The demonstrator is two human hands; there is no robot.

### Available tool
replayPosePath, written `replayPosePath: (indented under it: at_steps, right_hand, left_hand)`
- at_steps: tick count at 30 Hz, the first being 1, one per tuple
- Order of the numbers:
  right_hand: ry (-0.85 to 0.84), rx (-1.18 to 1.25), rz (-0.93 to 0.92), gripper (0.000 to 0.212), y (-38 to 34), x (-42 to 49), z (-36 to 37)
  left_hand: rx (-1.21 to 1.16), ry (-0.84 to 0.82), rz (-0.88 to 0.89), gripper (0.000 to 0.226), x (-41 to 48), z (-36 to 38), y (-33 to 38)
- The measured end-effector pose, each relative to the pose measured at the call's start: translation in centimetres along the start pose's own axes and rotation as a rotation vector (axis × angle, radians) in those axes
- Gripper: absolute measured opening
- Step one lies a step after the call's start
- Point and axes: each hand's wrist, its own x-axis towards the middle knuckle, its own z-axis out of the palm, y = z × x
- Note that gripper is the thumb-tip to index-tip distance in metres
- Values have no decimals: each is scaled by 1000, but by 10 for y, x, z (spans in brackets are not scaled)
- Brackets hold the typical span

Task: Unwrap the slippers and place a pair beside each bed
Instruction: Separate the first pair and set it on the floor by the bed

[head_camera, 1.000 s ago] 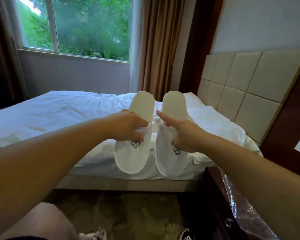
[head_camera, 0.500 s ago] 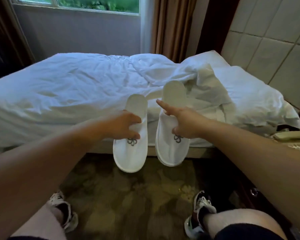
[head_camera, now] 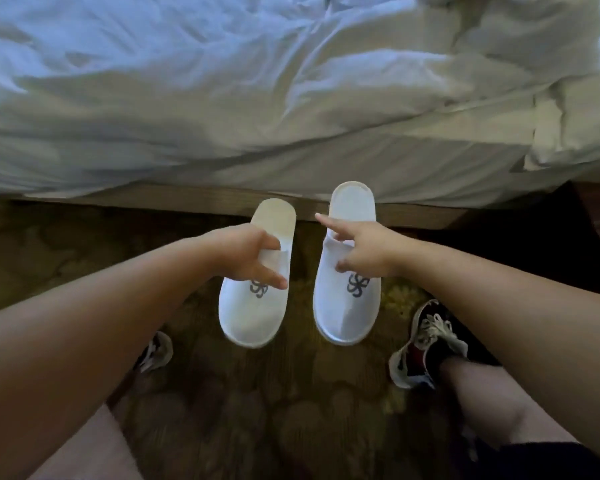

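Two white slippers with a grey flower logo are side by side over the patterned carpet, toes toward me and heels toward the bed. My left hand [head_camera: 246, 254] pinches the opening of the left slipper [head_camera: 253, 313]. The right slipper [head_camera: 347, 306] is gripped at its opening by my right hand [head_camera: 364, 249], forefinger stretched out. I cannot tell whether the soles touch the floor. The bed [head_camera: 257, 98], under a rumpled white duvet, fills the upper part of the view, its base just beyond the heels.
The bed's wooden base [head_camera: 187, 202] runs across behind the slippers. My two feet in sneakers stand on the carpet, one at the left [head_camera: 155, 355] and one at the right [head_camera: 426, 344], flanking the slippers. A dark gap lies at the right [head_camera: 534, 244].
Both hands have lowered the slippers from in front of the bed down to carpet level beside the bed base. The view has tilted down; window, headboard and pillow are out of sight.
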Motion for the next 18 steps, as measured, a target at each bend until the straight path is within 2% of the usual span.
replayPosePath:
  at_steps: [4, 10, 18]
  right_hand:
    - [-86, 90, 91, 92, 26, 53, 26]
    - [-120, 133, 159, 88, 63, 128, 65]
    - [-224, 98, 119, 87, 123, 220, 124]
  left_hand:
    - [0, -112, -57, 79, 51, 32, -21]
    - [-16, -235, -100, 92, 119, 88, -61]
    - [67, -246, -83, 91, 200, 143, -108]
